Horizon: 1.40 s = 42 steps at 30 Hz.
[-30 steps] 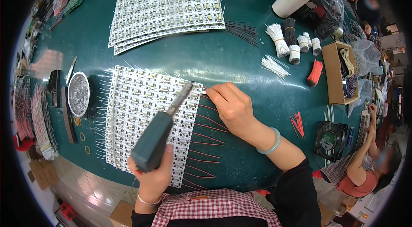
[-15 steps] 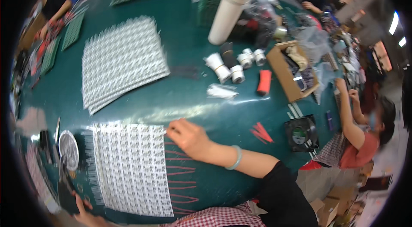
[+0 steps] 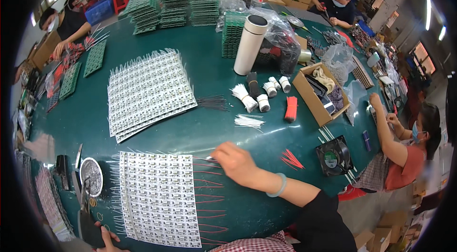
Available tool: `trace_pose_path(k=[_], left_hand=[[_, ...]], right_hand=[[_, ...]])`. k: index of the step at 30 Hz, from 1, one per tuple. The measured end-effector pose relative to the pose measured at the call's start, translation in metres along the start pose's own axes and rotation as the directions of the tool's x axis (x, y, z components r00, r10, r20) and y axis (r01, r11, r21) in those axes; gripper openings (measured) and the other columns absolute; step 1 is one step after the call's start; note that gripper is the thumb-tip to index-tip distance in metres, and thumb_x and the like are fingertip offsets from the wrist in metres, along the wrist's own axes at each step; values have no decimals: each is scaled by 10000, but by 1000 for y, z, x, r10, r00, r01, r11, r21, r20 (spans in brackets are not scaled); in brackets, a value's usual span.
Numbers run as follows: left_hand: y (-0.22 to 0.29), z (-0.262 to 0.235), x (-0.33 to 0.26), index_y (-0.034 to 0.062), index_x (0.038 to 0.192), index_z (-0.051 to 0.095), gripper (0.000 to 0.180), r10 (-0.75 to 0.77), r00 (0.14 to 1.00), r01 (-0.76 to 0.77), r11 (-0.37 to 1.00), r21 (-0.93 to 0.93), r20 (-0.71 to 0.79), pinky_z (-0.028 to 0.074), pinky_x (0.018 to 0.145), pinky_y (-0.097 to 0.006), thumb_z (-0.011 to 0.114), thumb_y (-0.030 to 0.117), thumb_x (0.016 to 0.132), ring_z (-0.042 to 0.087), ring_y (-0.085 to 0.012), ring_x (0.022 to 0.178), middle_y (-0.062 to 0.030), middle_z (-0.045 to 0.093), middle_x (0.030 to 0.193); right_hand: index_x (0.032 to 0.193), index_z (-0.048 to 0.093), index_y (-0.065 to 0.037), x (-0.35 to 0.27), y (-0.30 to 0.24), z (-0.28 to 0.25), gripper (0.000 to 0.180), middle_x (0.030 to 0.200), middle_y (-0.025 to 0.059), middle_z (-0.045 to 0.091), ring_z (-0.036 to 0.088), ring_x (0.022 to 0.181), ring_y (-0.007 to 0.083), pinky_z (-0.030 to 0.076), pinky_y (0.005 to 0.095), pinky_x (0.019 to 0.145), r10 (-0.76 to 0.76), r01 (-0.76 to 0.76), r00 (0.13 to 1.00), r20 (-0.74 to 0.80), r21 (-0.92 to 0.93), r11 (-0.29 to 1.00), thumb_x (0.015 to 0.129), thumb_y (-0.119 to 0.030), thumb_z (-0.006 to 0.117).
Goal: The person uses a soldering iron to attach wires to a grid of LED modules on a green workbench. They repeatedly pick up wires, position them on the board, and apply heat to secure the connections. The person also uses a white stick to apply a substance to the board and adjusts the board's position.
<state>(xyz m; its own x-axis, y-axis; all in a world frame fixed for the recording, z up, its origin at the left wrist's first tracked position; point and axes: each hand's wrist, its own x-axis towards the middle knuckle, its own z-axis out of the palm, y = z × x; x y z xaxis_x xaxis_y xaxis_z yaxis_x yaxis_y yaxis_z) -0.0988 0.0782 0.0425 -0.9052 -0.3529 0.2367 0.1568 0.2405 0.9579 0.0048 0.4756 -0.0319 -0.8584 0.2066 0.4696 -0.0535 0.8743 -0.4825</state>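
Observation:
A white panel of small circuit boards [image 3: 159,199] lies in front of me. Thin red wires [image 3: 209,199] stick out from its right edge and pale wires from its left. My right hand [image 3: 235,164] is closed in a pinch beside the panel's far right corner, at the uppermost red wires; a small whitish tip shows at the fingertips, too small to name. At the lower left, my left hand [image 3: 108,240], partly cut off, is closed at the black handle of a tool [image 3: 90,226]. The tool's narrow front reaches toward a round silvery bowl [image 3: 91,176].
Stacked white panels [image 3: 150,92] lie farther back, before green board stacks [image 3: 143,11]. A white flask [image 3: 251,45], bundled wires [image 3: 243,97], loose red wires [image 3: 291,159], a cardboard box [image 3: 319,95] and a black fan [image 3: 334,156] stand rightward. Co-workers sit around the table.
My right hand has moved away from the panel's corner to the right. The whole view has shifted, so things sit lower and further right. My left hand stays at the black tool.

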Motion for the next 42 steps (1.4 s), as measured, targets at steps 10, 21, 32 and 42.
trace_pose_path(k=[10, 21, 32, 42], left_hand=[[39, 22, -30, -52, 1052, 709, 260, -211, 977, 213, 975, -71, 29, 421, 501, -289, 774, 54, 824, 536, -152, 630, -59, 615, 818], [47, 34, -43, -73, 1173, 652, 359, -190, 968, 214, 965, -151, 161, 431, 534, -259, 687, -59, 816, 544, -135, 679, -62, 625, 899], [55, 41, -50, -92, 1216, 607, 401, -171, 963, 208, 963, -169, 207, 470, 607, -268, 703, -83, 827, 561, -157, 715, -96, 631, 934], [54, 46, -59, -95, 1192, 594, 386, -201, 902, 318, 908, -273, 383, 434, 570, -255, 681, -83, 816, 536, -152, 696, -136, 631, 967]], right_hand=[[926, 679, -26, 18, 23, -55, 193, 920, 93, 631, 629, 876, 269, 551, 377, 732, -10, 104, 967, 255, -356, 929, 736, 11, 674], [741, 742, -61, 41, 15, -23, 106, 801, 90, 674, 643, 826, 239, 519, 324, 629, -66, 417, 826, 560, -529, 739, 657, -126, 744], [901, 785, -55, 50, 0, -5, 157, 898, 149, 720, 663, 883, 321, 545, 441, 683, 131, 569, 654, 745, -598, 564, 781, -137, 724], [835, 709, -72, 49, 8, -15, 91, 824, 92, 615, 616, 863, 251, 528, 383, 658, -93, 386, 854, 512, -504, 772, 753, -108, 696]])
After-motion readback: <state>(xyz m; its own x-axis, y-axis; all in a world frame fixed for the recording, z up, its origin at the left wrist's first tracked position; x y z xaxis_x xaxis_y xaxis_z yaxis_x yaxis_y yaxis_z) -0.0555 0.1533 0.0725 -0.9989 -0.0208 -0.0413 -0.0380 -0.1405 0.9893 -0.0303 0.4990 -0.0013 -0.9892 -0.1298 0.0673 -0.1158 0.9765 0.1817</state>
